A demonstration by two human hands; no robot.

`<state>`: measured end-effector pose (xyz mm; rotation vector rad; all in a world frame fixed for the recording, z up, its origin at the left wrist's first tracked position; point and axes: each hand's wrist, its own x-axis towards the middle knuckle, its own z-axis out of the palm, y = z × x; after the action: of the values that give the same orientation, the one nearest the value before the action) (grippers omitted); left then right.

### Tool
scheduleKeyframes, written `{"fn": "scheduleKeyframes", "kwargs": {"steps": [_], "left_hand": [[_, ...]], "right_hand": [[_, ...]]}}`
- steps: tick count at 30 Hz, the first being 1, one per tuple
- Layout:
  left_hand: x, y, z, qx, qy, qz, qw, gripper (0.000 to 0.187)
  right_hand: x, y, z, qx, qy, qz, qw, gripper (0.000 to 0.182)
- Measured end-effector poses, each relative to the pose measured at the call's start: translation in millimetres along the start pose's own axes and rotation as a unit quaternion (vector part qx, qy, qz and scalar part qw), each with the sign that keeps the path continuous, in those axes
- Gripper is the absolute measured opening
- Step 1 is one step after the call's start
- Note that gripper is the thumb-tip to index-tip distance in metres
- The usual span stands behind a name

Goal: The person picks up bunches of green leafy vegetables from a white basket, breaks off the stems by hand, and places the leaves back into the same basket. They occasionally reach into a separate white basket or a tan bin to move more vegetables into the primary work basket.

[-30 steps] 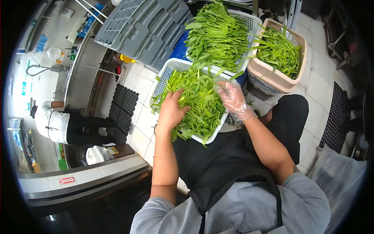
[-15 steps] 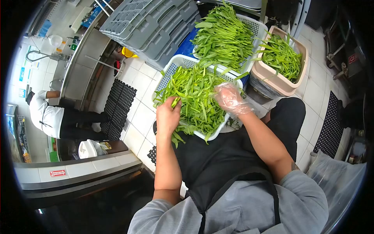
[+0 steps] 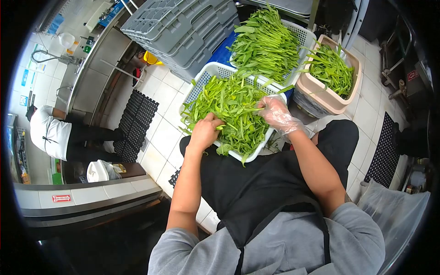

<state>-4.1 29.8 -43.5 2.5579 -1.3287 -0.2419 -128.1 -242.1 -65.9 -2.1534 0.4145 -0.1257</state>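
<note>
A white basket in front of my knees holds a loose heap of water spinach. My left hand, bare, is at the near left side of the heap, its fingers closed around a few short green stems. Across the heap, my right hand wears a clear plastic glove and pinches a leafy stem at the basket's right side. Parts of both hands' fingers are hidden by the leaves.
Behind stands a second white basket with neatly stacked water spinach. A beige bin with more greens is at the right. Grey crates are piled at the back left. A person in white works at a sink counter.
My left hand has moved right and inward over the heap with its stems. My right hand has shifted slightly, and a leafy stem now shows at its fingertips.
</note>
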Motion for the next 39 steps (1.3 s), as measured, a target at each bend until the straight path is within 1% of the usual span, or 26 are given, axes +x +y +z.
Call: {"fn": "scheduleKeyframes", "kwargs": {"steps": [1, 4, 5, 8, 9, 11, 12, 14, 15, 16, 17, 18, 20, 21, 23, 26, 27, 30, 32, 34, 36, 37, 39], "left_hand": [[-1.1, -2.0, -2.9, -0.039, 0.017, -0.026, 0.999, 0.024], [-1.4, -6.0, -10.2, -0.113, 0.076, -0.058, 0.989, 0.021], [-0.9, -5.6, -10.0, -0.125, 0.072, -0.095, 0.985, 0.027], [2.7, 16.6, -2.6, -0.091, -0.004, -0.21, 0.973, 0.037], [4.0, 19.3, 6.6, -0.073, -0.009, -0.197, 0.978, 0.041], [3.8, 19.8, 16.7, -0.051, -0.005, -0.216, 0.975, 0.038], [5.7, 23.9, 16.4, -0.04, -0.004, -0.223, 0.974, 0.037], [3.5, 21.0, 5.7, -0.084, 0.029, -0.244, 0.966, 0.037], [1.2, 16.0, 1.3, -0.08, 0.05, -0.238, 0.967, 0.038], [-0.5, 13.1, -6.8, -0.075, 0.073, -0.234, 0.967, 0.039], [-1.3, 10.6, -16.2, -0.083, 0.076, -0.257, 0.96, 0.033], [-0.9, 3.4, -22.7, -0.082, 0.109, -0.253, 0.958, 0.033], [4.9, 7.4, -50.2, -0.066, 0.131, -0.29, 0.946, 0.034], [9.9, -4.4, -52.1, -0.034, 0.145, -0.274, 0.95, 0.034], [18.8, -28.3, -51.0, 0.029, 0.175, -0.241, 0.954, 0.036], [27.6, -16.3, -57.1, 0.046, 0.249, -0.248, 0.935, 0.037], [28.3, -1.6, -63.3, 0.022, 0.255, -0.241, 0.936, 0.04], [31.4, 31.8, -53.3, -0.141, 0.255, -0.153, 0.944, 0.041], [32.0, 72.8, -51.6, -0.172, 0.194, -0.047, 0.965, 0.038], [40.8, 99.3, -39.6, -0.187, 0.158, 0.028, 0.969, 0.032], [48.7, 99.8, -25.7, -0.153, 0.116, 0.025, 0.981, 0.031], [52.3, 99.7, -21.5, -0.136, 0.095, 0.025, 0.986, 0.03], [50.1, 95.4, -29.9, -0.231, 0.07, -0.065, 0.968, 0.028]], "right_hand": [[-2.9, -1.0, -2.6, 0.004, 0.008, 0.0, 1.0, 0.022], [-11.2, 6.7, -4.1, 0.02, 0.036, -0.009, 0.999, 0.021], [-11.9, 10.6, -2.7, 0.027, 0.045, -0.014, 0.999, 0.021], [-9.2, 18.4, 3.5, 0.035, 0.038, -0.037, 0.998, 0.025], [-11.1, 13.4, 3.2, 0.039, 0.043, -0.044, 0.997, 0.026], [-15.2, 2.7, 4.0, 0.046, 0.056, -0.056, 0.996, 0.03], [-16.0, 0.0, 1.3, 0.056, 0.043, -0.051, 0.996, 0.031], [-19.5, -1.2, -3.0, 0.078, 0.018, -0.037, 0.996, 0.032], [-18.2, 6.2, -2.1, 0.085, -0.012, 0.009, 0.996, 0.033], [-17.8, 9.0, -2.0, 0.082, -0.007, 0.008, 0.997, 0.032], [-17.1, 11.1, -1.4, 0.078, -0.002, 0.005, 0.997, 0.031], [-16.8, 11.6, -0.9, 0.076, 0.004, 0.003, 0.997, 0.031], [-19.0, 5.7, -3.4, 0.083, 0.01, 0.007, 0.997, 0.028], [-20.3, 3.4, -3.8, 0.086, 0.013, 0.009, 0.996, 0.027], [-20.9, 6.1, -3.0, 0.091, 0.026, -0.023, 0.995, 0.026], [-21.0, 4.5, -7.8, 0.101, 0.036, -0.057, 0.993, 0.025], [-22.4, 4.6, -9.2, 0.105, 0.038, -0.063, 0.992, 0.024], [-24.0, 8.4, -5.5, 0.065, 0.105, -0.135, 0.983, 0.022], [-26.3, -0.4, -6.0, 0.081, 0.113, -0.143, 0.98, 0.021], [-27.3, -14.2, -9.2, 0.115, 0.103, -0.139, 0.978, 0.021], [-27.2, -25.8, -13.4, 0.166, 0.08, -0.121, 0.975, 0.022], [-26.6, -27.6, -13.5, 0.186, 0.085, -0.094, 0.974, 0.023], [-26.4, -28.9, -14.8, 0.228, 0.098, -0.039, 0.968, 0.026]]}}
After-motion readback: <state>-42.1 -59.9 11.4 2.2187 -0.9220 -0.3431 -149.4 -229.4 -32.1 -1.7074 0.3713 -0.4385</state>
